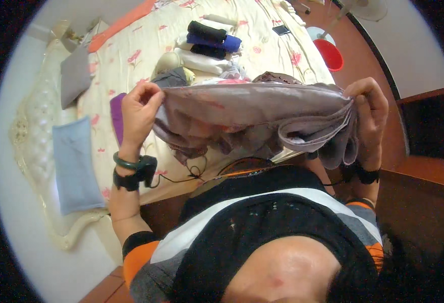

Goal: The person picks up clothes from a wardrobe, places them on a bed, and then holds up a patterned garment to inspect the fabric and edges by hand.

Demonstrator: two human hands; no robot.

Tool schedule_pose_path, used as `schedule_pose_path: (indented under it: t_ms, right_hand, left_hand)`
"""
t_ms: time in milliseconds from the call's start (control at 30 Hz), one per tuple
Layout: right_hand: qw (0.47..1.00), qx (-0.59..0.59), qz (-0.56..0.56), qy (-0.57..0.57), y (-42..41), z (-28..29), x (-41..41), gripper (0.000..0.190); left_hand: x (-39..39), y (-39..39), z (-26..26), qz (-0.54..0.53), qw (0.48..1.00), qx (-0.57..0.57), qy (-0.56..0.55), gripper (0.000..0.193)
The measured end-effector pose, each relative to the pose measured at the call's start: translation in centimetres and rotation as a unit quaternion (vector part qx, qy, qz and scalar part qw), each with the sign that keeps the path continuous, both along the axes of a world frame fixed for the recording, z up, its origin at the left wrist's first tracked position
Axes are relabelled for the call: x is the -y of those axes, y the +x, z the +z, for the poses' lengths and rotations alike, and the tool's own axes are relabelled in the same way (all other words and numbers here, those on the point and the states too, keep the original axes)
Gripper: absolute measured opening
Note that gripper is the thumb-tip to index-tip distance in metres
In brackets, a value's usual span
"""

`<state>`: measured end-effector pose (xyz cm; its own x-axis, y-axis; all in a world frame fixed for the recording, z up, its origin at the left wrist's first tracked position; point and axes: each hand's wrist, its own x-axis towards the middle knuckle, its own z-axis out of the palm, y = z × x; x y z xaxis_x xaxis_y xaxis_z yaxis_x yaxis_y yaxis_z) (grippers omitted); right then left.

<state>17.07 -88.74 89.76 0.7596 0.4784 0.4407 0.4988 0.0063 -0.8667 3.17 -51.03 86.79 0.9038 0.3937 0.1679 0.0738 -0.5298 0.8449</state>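
Stretched between my two hands is a greyish-mauve piece of thin fabric [244,100], its upper edge pulled nearly straight. My left hand [140,110] pinches the left end of that edge. At the other end, my right hand [369,110] grips a bunched corner, where several layers loop and hang in folds. The lower part sags loosely above the near side of the bed. Just beyond the fabric, a dark grey cloth [171,77], a beige bra cup [168,62] and a brown lace-edged garment [277,77] lie partly hidden behind it.
Rolled garments, including a blue one [233,43] and a black one [207,32], are stacked on the floral bedsheet [127,75]. A dark phone-like object [281,30] lies farther right. Light-blue [76,166] and grey [74,75] pillows line the tufted headboard [36,125]. A red basin [328,55] stands on the floor.
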Motion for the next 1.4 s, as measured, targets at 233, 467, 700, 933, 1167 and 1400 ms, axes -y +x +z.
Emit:
schedule_pose_path:
  t_ms: [233, 467, 700, 933, 1167, 1400]
  right_hand:
    - [0.997, -0.027, 0.065, -0.013, -2.7, 1.7, -2.1, 0.011]
    - [0.916, 0.067, 0.395, 0.028, -2.6, 2.3, -6.6, 0.005]
    - [0.751, -0.147, 0.644, 0.017, -5.2, -0.2, -12.8, 0.011]
    - [0.735, -0.148, 0.662, 0.003, -4.9, -0.5, -11.9, 0.011]
    - [0.745, -0.116, 0.657, 0.015, -4.8, -0.9, -11.7, 0.011]
    - [0.813, -0.084, 0.575, 0.041, -4.5, -1.3, -11.3, 0.015]
  left_hand:
    - [-0.6, 2.4, -1.8, 0.076, 0.994, 0.025, 0.073, 0.012]
    - [-1.7, 7.5, -2.0, 0.195, 0.964, 0.177, 0.035, 0.018]
    - [3.6, 13.6, -5.1, 0.065, 0.936, 0.281, -0.201, 0.018]
    - [6.8, 14.1, -5.7, -0.018, 0.906, 0.277, -0.318, 0.016]
    - [8.3, 13.6, -6.4, -0.053, 0.903, 0.247, -0.348, 0.015]
    - [8.1, 12.4, -7.5, -0.068, 0.868, 0.213, -0.443, 0.015]
